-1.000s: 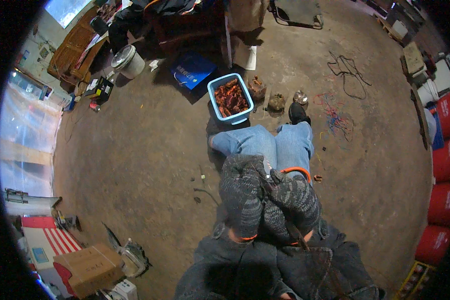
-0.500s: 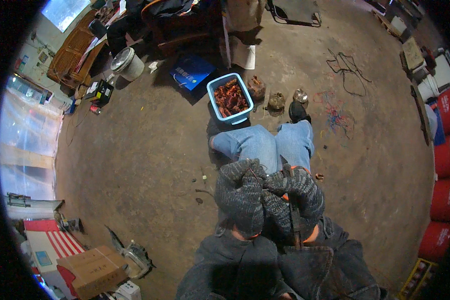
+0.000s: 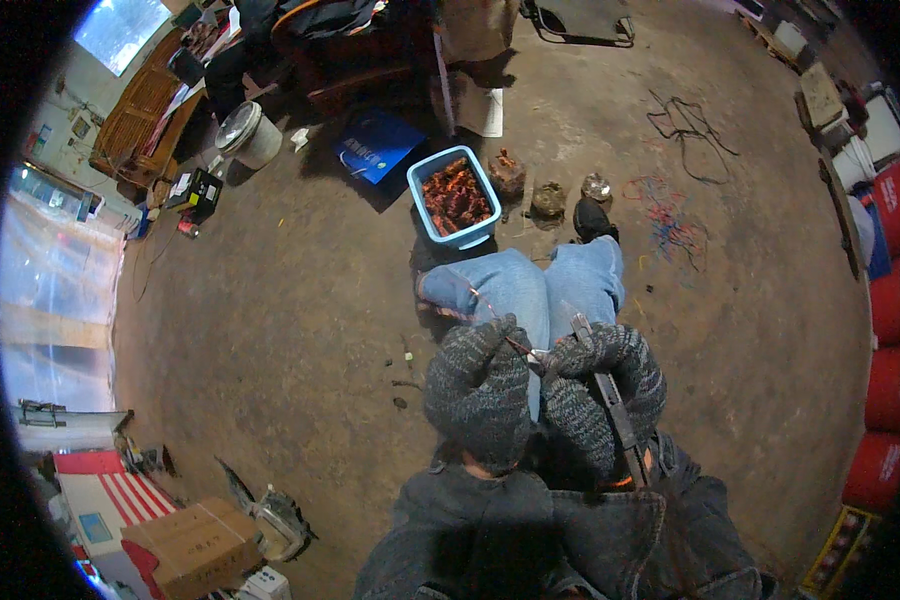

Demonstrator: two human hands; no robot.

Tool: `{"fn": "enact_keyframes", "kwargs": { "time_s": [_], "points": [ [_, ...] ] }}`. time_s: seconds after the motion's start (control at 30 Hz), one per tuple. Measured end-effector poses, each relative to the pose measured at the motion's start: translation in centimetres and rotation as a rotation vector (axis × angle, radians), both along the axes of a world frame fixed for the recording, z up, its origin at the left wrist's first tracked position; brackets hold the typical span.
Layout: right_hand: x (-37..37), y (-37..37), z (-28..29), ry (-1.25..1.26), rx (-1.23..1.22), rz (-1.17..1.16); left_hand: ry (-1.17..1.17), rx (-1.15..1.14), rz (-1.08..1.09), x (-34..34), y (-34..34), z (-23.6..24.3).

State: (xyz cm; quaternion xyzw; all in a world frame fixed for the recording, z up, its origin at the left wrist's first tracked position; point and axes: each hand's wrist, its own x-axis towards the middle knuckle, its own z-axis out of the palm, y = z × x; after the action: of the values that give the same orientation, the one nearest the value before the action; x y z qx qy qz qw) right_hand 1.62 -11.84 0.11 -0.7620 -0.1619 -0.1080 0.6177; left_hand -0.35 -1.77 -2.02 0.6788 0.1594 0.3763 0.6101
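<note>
Both hands wear dark grey knitted gloves and are close together above my jeans-clad legs. My left hand [image 3: 477,395] is closed, pinching a thin copper-coloured wire [image 3: 513,344] that sticks out past its fingertips. My right hand [image 3: 610,385] is wrapped round a long, narrow grey knife-like tool [image 3: 615,410], its tip pointing away from me. Between the hands, a small pale bit at the wire's end touches or nearly touches the right fingers. Beyond my knees stands a light blue tub [image 3: 453,240] holding reddish-brown, copper-coloured scraps [image 3: 456,195].
Several lumpy bags [image 3: 548,200] sit right of the tub, a blue paper bag [image 3: 378,147] behind it. Loose coloured wires [image 3: 675,222] and a dark cable [image 3: 692,135] lie on the floor. Red drums [image 3: 890,385] line the right; a cardboard box [image 3: 192,548] is lower left.
My right hand has moved slightly right, and its tool now leans more to the right. The gap between the hands has widened, showing more of the wire in my left fingers.
</note>
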Motion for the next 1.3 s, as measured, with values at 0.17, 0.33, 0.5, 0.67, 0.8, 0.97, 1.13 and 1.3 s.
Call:
{"fn": "enact_keyframes", "kwargs": {
  "time_s": [0.17, 0.33, 0.5, 0.67, 0.8, 0.97, 1.13, 1.3],
  "points": [
    [0.2, -0.4, 0.2, 0.078, 0.118, 0.044, 0.012, 0.21, 0.032, -0.1, -0.1, 0.4],
    [-0.3, -0.9, 1.7, 0.393, 0.346, 0.092, -0.046, 0.376, -0.008, -0.1, 0.1, 0.7],
    [0.2, -0.8, 1.1, 0.199, 0.075, 0.052, -0.123, 0.637, -0.012, 0.1, 0.7, 1.0],
    [-1.2, 0.2, 0.2, 0.317, 0.364, 0.028, -0.076, 0.506, -0.106, -0.2, 1.0, 1.5],
    [-1.3, 0.3, 0.2, 0.295, 0.451, 0.172, -0.026, 0.516, 0.056, -0.5, 0.8, 1.4],
    [-1.0, 0.1, 0.1, 0.244, 0.437, 0.359, -0.062, 0.396, 0.039, -0.3, 1.5, 0.7],
    [-1.7, -0.1, -1.2, 0.241, 0.179, 0.26, -0.16, 0.002, 0.007, 0.0, 0.7, 0.5],
    [-1.9, -0.3, -2.2, 0.312, 0.22, 0.425, -0.227, -0.366, -0.166, -0.4, 0.8, 1.3]
  ]
}}
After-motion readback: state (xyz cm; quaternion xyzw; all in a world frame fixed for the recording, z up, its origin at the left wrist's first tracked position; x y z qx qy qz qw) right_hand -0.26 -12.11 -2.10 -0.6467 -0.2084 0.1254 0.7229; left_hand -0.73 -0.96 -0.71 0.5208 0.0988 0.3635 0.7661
